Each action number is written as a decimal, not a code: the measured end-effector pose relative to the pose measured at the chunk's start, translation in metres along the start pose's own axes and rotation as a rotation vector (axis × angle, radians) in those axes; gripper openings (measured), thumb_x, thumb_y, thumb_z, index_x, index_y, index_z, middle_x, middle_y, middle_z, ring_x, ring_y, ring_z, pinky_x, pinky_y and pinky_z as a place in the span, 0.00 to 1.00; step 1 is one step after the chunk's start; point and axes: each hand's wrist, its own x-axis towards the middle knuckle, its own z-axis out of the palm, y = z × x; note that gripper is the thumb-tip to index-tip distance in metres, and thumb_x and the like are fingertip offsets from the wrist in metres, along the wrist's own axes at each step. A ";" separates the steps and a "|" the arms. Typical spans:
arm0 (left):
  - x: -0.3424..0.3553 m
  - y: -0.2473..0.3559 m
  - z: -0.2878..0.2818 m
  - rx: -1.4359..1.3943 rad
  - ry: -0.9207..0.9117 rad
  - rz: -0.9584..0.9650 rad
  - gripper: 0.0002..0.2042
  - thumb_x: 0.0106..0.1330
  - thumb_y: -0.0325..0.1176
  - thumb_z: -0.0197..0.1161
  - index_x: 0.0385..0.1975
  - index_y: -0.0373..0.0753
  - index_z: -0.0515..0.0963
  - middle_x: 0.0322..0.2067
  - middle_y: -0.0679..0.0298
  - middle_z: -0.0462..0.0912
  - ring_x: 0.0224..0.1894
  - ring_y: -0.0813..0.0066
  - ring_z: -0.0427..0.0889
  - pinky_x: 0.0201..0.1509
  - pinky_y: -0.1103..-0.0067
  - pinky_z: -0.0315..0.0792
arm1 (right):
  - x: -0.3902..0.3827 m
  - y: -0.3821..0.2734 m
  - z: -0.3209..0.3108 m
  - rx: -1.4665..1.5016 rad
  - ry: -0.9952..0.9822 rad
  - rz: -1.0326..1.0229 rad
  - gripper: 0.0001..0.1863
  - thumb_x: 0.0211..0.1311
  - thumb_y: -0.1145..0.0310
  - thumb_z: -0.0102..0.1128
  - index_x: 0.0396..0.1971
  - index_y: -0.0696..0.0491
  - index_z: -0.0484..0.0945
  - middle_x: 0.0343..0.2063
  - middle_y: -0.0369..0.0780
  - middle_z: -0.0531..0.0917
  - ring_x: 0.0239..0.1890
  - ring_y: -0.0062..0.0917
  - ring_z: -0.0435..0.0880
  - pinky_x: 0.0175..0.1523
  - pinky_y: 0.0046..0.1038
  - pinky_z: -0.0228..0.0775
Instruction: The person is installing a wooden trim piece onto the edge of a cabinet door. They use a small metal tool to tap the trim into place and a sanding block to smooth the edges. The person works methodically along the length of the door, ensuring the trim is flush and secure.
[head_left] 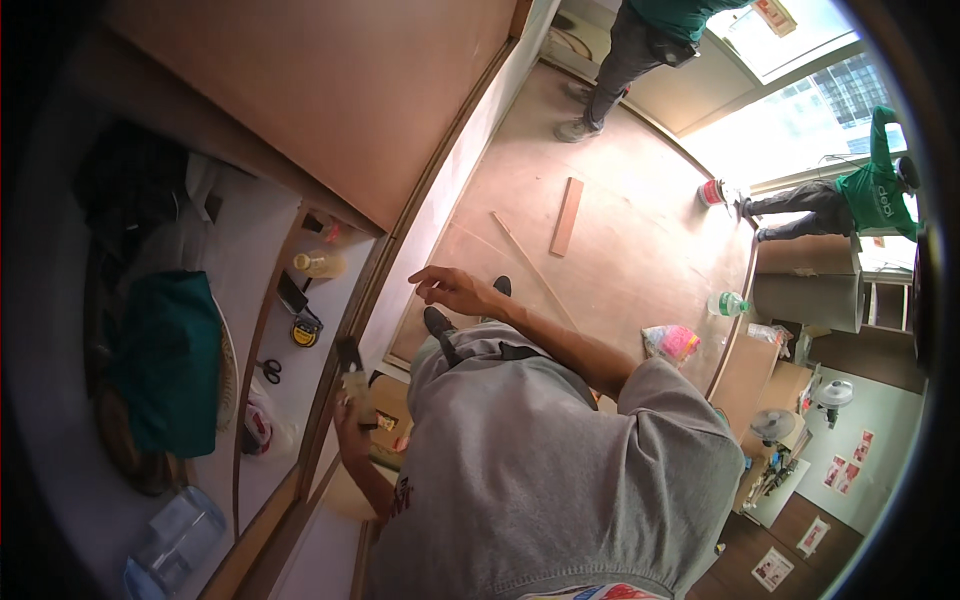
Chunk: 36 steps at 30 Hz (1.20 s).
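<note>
My left hand (348, 415) is closed around a small dark-and-beige tool (357, 390) beside the brown wooden edge (335, 410); its exact kind is too blurred to tell. My right hand (455, 290) reaches across in front of me, near the white panel (400, 290). Its fingers are stretched out, slightly bent, with nothing in them. On the shelf left of the wooden edge lie a yellow-and-black tape measure (306, 330), a pair of black scissors (268, 371), a bottle of yellowish liquid (318, 264) and a plastic bag (265, 420).
A teal cloth bundle (170, 370) and a clear water jug (175, 540) sit far left. On the floor lie a wooden board (567, 216), a thin strip (530, 262) and a pink bag (672, 343). Two people in green (640, 50) stand by the windows. A bucket (711, 193) is near one.
</note>
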 end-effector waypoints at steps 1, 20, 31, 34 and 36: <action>0.001 0.007 0.025 0.090 -0.062 0.068 0.15 0.70 0.32 0.54 0.54 0.37 0.69 0.45 0.61 0.76 0.45 0.73 0.78 0.44 0.76 0.74 | 0.000 0.000 -0.006 -0.005 -0.053 -0.025 0.18 0.68 0.66 0.54 0.55 0.56 0.73 0.40 0.39 0.83 0.43 0.23 0.82 0.49 0.27 0.74; 0.122 0.038 0.354 0.042 -0.797 -0.288 0.17 0.72 0.42 0.56 0.54 0.40 0.69 0.30 0.71 0.71 0.30 0.85 0.68 0.32 0.86 0.63 | -0.072 -0.008 -0.147 0.537 0.323 -0.049 0.31 0.69 0.54 0.55 0.65 0.56 0.64 0.55 0.43 0.76 0.58 0.27 0.73 0.62 0.31 0.61; 0.194 0.048 0.410 0.517 -0.642 0.142 0.23 0.70 0.37 0.59 0.60 0.33 0.65 0.35 0.60 0.78 0.32 0.77 0.79 0.35 0.79 0.76 | 0.006 0.014 -0.206 0.734 0.635 0.070 0.29 0.69 0.56 0.54 0.62 0.57 0.65 0.47 0.38 0.79 0.46 0.20 0.78 0.50 0.23 0.69; 0.227 0.060 0.421 0.740 -0.642 0.312 0.21 0.70 0.38 0.58 0.58 0.34 0.67 0.33 0.51 0.79 0.31 0.70 0.83 0.34 0.73 0.76 | 0.039 0.010 -0.224 0.730 0.677 0.089 0.30 0.67 0.53 0.56 0.61 0.58 0.66 0.44 0.37 0.79 0.43 0.20 0.79 0.48 0.23 0.70; 0.243 0.072 0.432 0.848 -0.617 0.387 0.20 0.70 0.39 0.57 0.57 0.34 0.68 0.33 0.48 0.80 0.34 0.63 0.84 0.37 0.70 0.76 | 0.059 0.009 -0.236 0.734 0.688 0.079 0.32 0.66 0.51 0.57 0.61 0.58 0.67 0.44 0.37 0.80 0.42 0.20 0.79 0.48 0.24 0.70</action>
